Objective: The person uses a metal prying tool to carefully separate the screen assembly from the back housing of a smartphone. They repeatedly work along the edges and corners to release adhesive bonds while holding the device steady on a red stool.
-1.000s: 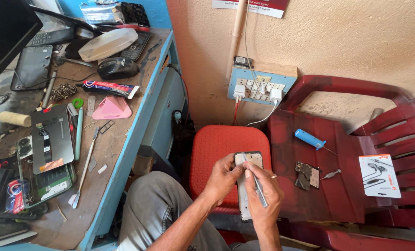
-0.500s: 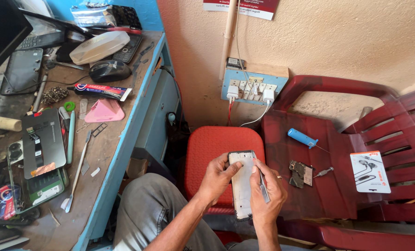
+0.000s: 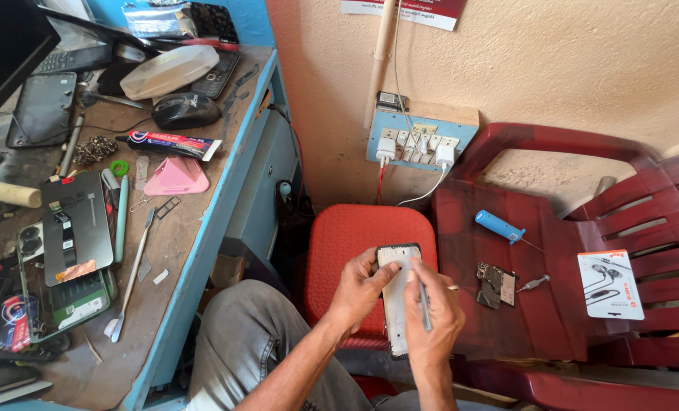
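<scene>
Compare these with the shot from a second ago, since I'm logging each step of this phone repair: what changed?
Hardly anything. The left hand still grips the phone frame by its edge, and the right hand still works a thin metal tool on it, fingers shifted slightly. The blue screwdriver and circuit board stay put on the red chair.

Bare forearms, no sleeves in view — a plain metal ring [image 3: 453, 288] on one finger of the right hand [image 3: 433, 313]; grey trousers [image 3: 256, 342].

Phone frame [image 3: 395, 293]: lower end hidden behind right hand [image 3: 433, 320]. Thin tool's [image 3: 424, 308] tip concealed by fingers [image 3: 415, 278]. Counter [image 3: 195, 228] cut off at left edge.
</scene>
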